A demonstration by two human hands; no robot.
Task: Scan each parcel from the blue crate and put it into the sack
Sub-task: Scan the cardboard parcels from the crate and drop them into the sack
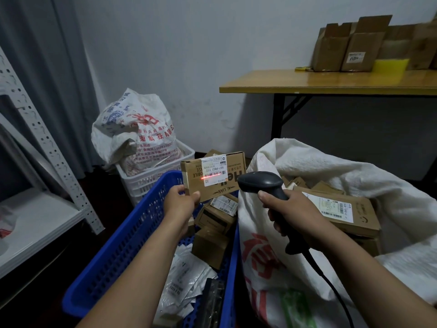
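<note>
My left hand holds a flat cardboard parcel upright above the blue crate. A red laser line lies across the barcode on its white label. My right hand grips a black handheld scanner, pointed at that label from the right. Its cable runs down past my forearm. The blue crate holds several cardboard boxes and grey plastic mailers. To the right, the open white woven sack holds several cardboard parcels.
A white basket with a stuffed printed sack stands behind the crate. A white metal shelf is at the left. A wooden folding table with open cardboard boxes stands at the back right.
</note>
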